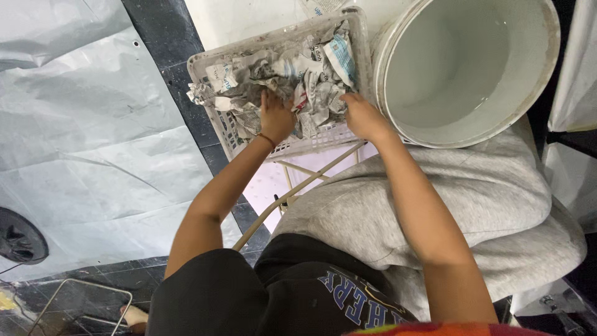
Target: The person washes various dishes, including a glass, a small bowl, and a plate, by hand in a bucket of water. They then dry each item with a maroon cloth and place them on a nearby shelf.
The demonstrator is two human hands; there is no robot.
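Both hands in white plastic basket (205, 61) of crumpled wet newspaper (292, 74). Left hand (275, 118) pressed into heap, fingers buried; closure unclear. Right hand (364, 118) clutches paper at basket's near edge. White bucket (472, 118) beside, water inside.

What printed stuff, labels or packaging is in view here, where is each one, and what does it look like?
Crumpled newspaper scraps: fill the white slotted basket; grey print, with blue and red patches; the left hand and the right hand rest on them.
Paper sheet corner: top edge, behind the basket; white with blue print.
Lettering on the black shirt: bottom centre; blue with pale outline.
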